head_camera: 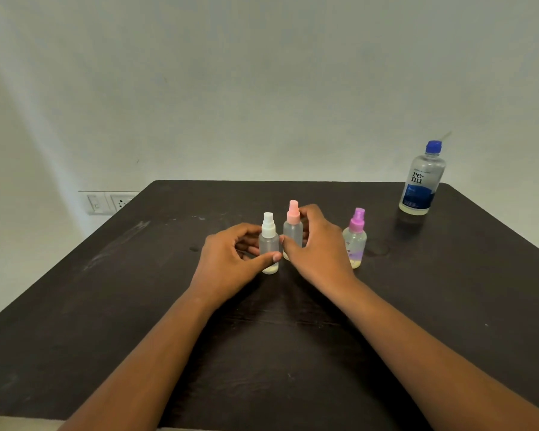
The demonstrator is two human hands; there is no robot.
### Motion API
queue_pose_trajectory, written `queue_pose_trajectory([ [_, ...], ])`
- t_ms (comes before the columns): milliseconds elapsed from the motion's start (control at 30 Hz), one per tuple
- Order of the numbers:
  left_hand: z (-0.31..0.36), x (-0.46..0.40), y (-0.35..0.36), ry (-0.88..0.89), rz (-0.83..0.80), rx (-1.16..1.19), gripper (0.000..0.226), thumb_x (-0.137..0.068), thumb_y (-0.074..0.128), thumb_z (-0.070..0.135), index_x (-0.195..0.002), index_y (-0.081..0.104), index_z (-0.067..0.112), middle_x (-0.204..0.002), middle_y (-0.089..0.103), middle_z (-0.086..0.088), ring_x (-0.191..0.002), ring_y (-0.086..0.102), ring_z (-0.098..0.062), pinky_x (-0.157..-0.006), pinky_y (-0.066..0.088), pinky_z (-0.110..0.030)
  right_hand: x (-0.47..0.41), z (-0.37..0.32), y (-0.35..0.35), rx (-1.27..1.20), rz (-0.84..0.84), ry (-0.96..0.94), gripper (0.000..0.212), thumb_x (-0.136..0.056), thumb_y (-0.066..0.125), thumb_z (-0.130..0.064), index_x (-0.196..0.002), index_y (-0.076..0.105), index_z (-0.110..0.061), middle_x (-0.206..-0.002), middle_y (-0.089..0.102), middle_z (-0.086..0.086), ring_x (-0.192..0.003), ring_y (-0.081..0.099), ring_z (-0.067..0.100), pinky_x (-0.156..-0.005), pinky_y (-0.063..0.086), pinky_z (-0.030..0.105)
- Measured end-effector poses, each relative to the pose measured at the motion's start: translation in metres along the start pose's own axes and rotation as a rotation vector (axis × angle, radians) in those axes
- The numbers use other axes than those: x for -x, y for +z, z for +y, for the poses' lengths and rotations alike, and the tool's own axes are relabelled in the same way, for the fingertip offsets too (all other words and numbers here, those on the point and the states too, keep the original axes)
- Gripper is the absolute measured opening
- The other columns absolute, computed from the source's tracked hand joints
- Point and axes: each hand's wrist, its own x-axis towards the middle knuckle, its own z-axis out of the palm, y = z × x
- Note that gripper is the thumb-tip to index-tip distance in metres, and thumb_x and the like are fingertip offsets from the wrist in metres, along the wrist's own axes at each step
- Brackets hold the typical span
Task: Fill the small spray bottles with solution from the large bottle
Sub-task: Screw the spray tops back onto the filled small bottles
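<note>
Three small spray bottles stand upright in a row on the dark table (106,306). My left hand (227,259) grips the white-capped bottle (269,241), thumb across its front. Just to its right, my right hand (319,247) curls round the pink-capped bottle (292,227), hiding its lower part. The purple-capped bottle (355,237) stands free further right, with some pale liquid in it. The large solution bottle (422,178), clear with a blue cap and blue label, stands at the table's far right corner, away from both hands.
A pale wall rises behind the table. A switch and socket plate (108,202) sits on the wall at the far left. The table's front edge runs along the bottom of the view.
</note>
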Motion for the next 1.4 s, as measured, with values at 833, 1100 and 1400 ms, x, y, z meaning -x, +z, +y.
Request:
queue_pose_trajectory([
  [833, -0.025, -0.090, -0.032, -0.175, 0.199, -0.095, 0.037, -0.083, 0.089, 0.033, -0.114, 0.075, 0.019, -0.102, 0.075, 0.007, -0.089, 0.070, -0.004, -0.082, 0.056, -0.018, -0.086, -0.040, 0.045, -0.090, 0.041, 0.079, 0.035, -0.090, 0.076, -0.021, -0.124, 0.065, -0.023, -0.105, 0.068, -0.006, -0.098, 0.065, 0.018, -0.079, 0.048, 0.029],
  [1100, -0.060, -0.154, -0.034, -0.358, 0.242, -0.084, 0.036, -0.081, 0.090, 0.032, -0.112, 0.077, 0.018, -0.108, 0.078, 0.000, -0.098, 0.072, -0.015, -0.092, 0.055, -0.031, -0.160, -0.044, 0.077, -0.125, -0.044, 0.205, 0.024, -0.087, 0.070, -0.017, -0.111, 0.066, -0.020, -0.101, 0.066, -0.005, -0.098, 0.066, 0.023, -0.086, 0.055, 0.037],
  [1400, -0.087, -0.193, -0.028, -0.395, 0.221, -0.117, 0.042, -0.083, 0.089, 0.034, -0.119, 0.074, 0.016, -0.120, 0.077, -0.004, -0.105, 0.072, -0.020, -0.097, 0.055, -0.034, -0.214, -0.026, 0.101, -0.095, -0.149, 0.139, 0.024, -0.090, 0.070, -0.009, -0.112, 0.070, -0.018, -0.103, 0.065, -0.006, -0.099, 0.064, 0.020, -0.085, 0.049, 0.031],
])
